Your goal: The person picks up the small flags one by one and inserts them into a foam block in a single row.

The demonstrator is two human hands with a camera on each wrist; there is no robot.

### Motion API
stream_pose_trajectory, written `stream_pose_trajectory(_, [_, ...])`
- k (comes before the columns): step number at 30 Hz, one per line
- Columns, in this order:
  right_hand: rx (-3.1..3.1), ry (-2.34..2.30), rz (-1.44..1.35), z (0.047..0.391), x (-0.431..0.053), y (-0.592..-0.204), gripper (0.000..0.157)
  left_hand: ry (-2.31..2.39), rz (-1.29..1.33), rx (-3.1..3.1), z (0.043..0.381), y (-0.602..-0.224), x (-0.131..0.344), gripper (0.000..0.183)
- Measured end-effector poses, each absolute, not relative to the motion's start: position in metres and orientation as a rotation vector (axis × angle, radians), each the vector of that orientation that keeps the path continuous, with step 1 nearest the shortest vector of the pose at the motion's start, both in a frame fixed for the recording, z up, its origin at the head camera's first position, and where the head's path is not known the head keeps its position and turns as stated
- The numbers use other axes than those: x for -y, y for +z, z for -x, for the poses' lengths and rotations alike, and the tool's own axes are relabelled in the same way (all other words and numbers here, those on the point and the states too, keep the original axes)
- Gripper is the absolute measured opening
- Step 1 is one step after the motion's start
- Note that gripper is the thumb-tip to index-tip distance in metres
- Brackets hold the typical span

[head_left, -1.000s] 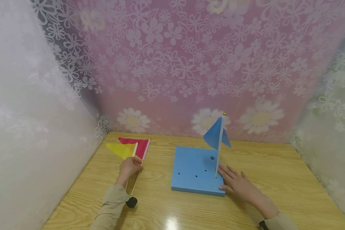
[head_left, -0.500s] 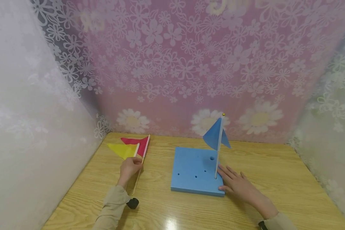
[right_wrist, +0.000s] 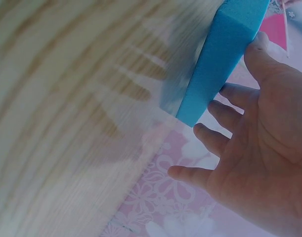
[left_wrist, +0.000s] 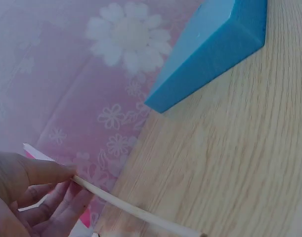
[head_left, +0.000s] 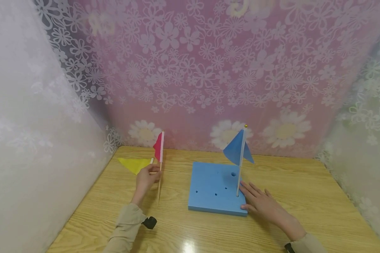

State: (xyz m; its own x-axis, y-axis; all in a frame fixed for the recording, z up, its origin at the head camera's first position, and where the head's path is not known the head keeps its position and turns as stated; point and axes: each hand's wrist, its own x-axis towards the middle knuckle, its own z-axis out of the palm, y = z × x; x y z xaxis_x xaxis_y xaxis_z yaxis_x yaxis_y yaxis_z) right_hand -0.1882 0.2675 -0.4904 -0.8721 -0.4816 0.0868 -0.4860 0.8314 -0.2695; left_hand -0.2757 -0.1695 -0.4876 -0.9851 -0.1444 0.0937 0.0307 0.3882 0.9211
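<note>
My left hand [head_left: 147, 179] pinches the thin wooden stick of a red flag [head_left: 158, 147] between thumb and fingers; the flag stands nearly upright. In the left wrist view the stick [left_wrist: 136, 211] slants away from the fingertips. Behind that hand a yellow flag [head_left: 134, 164] lies on the table, its stick mostly hidden. A blue foam board [head_left: 206, 179] with several holes lies to the right, and a blue flag [head_left: 235, 147] stands in a hole near its right edge. My right hand [head_left: 263, 202], fingers extended, rests against the board's right side, thumb at the near corner.
The wood-grain table [head_left: 177, 232] runs back to a pink flowered curtain [head_left: 190, 70]. Pale flowered sheets hang at the left and right sides. A black wrist strap piece [head_left: 150, 222] sticks out by the left sleeve [head_left: 126, 221].
My left hand has raised the red flag from lying slanted by the yellow one to nearly upright, shifting slightly right. The yellow flag stays down. The right hand and board hold still.
</note>
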Motion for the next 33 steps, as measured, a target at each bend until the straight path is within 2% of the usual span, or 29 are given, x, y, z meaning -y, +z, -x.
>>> stream_pose_trajectory(33, [2.98,0.375,-0.777,0.189,-0.267,-0.493,0.067,-1.994,0.333,1.972,0.274,-0.459,0.056,0.03])
